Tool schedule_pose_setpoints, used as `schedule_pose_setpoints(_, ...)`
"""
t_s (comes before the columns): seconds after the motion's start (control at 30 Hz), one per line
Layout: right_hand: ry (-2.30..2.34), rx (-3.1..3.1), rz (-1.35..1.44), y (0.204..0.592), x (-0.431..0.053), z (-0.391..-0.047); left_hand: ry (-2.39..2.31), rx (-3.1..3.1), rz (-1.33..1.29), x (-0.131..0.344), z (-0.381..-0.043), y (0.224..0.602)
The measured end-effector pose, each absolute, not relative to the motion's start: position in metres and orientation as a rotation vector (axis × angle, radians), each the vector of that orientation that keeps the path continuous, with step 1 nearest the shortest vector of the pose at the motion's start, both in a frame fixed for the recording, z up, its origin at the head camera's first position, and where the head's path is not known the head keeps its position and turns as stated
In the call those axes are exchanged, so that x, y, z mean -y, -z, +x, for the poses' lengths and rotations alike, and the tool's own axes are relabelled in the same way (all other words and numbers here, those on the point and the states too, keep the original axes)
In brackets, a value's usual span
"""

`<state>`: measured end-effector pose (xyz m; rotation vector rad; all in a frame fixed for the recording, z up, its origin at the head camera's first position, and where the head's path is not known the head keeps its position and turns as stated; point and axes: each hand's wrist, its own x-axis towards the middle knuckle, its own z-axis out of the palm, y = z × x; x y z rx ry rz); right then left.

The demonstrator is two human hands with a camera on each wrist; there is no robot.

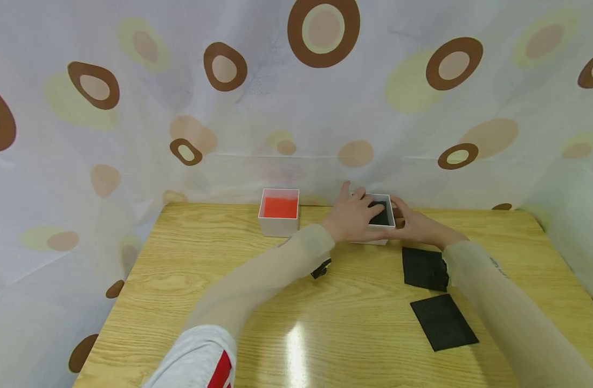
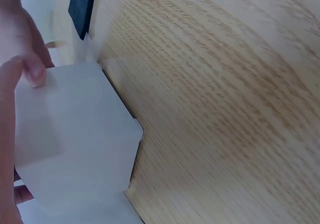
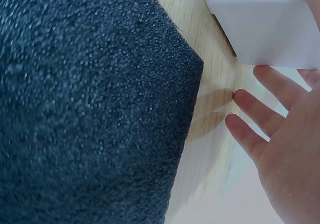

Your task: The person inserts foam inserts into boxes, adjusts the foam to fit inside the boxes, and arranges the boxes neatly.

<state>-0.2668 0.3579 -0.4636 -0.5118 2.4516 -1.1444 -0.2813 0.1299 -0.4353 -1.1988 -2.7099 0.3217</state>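
My left hand (image 1: 352, 217) lies palm down over a white open-topped box (image 1: 372, 242) at the back of the table. Its fingers reach over the box and touch the black foam piece (image 1: 381, 216) inside, while the thumb runs along the near side. My right hand (image 1: 418, 226) grips the box's right corner, thumb on the near face and forefinger behind. In the left wrist view both thumbs come close together at the box (image 2: 80, 129). Other right fingers (image 3: 257, 109) spread out beside the box in the right wrist view. The left hand hides much of the box.
A second white box (image 1: 278, 227) with a red piece inside stands to the left. Two black foam squares (image 1: 422, 267) (image 1: 444, 322) lie on the wooden table at the right. Below my left forearm shows a small black piece (image 1: 321, 268), partly hidden. A patterned curtain (image 1: 277, 108) hangs behind.
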Motion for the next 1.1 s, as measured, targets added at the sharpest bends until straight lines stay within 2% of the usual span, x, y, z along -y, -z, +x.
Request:
schedule_pose_setpoints(0.3, 1.151, -2.437, -0.528, 0.464, -0.356, -0.267, -0.358, 2.766, -1.224, -0.137, -0.28, 0.436)
schedule_pose_setpoints(0.67, 1.055, -2.483, -0.438, 0.46, -0.356, -0.264, -0.255, 2.643, -1.142, -0.11, -0.275, 0.441)
schedule_pose_setpoints(1.1, 1.122, -2.455, -0.442, 0.462, -0.356, -0.266, -0.247, 2.615, -1.213, -0.1, -0.274, 0.442)
